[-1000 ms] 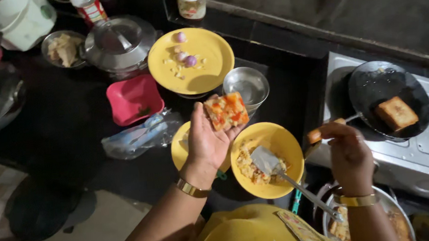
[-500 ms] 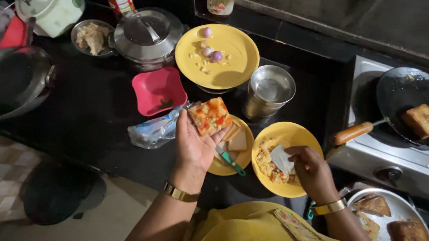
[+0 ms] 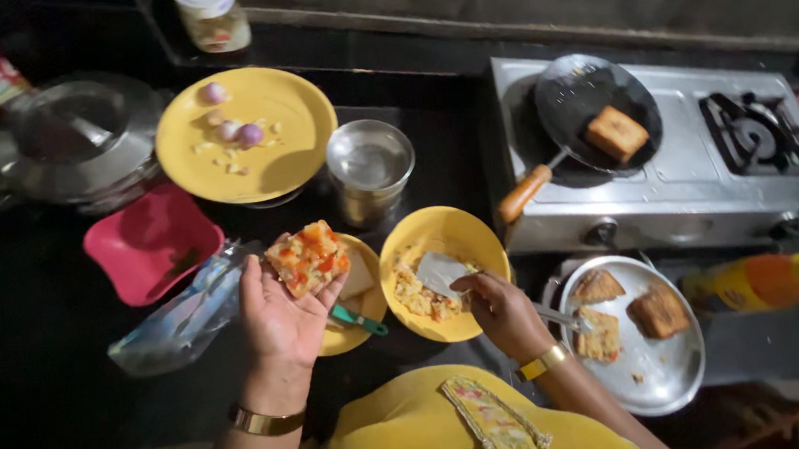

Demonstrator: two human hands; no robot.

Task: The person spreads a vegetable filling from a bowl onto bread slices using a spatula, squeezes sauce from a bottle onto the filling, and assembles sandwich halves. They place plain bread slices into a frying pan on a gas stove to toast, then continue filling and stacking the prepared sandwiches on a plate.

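My left hand (image 3: 281, 320) lies palm up and holds a square bread slice (image 3: 306, 257) spread with an orange and yellow topping. Just beside it, my right hand (image 3: 502, 309) grips the handle of a flat metal spatula (image 3: 442, 272) whose blade rests in a yellow bowl (image 3: 455, 229) of crumbly egg-like filling. Under the left hand's fingers a small yellow plate (image 3: 366, 304) carries plain bread slices and a green-handled knife (image 3: 360, 320).
A gas stove (image 3: 693, 183) at the right bears a black pan (image 3: 566, 103) with one browned sandwich. A steel plate (image 3: 667, 365) holds toasted pieces. Behind are a steel cup (image 3: 370, 166), a large yellow plate (image 3: 276, 163) with onions, a red dish (image 3: 147, 245) and a plastic bag (image 3: 179, 317).
The view has swung right, showing more of the stove. My right hand left the pan handle and came to the spatula in the yellow bowl. The left hand still holds the topped slice.
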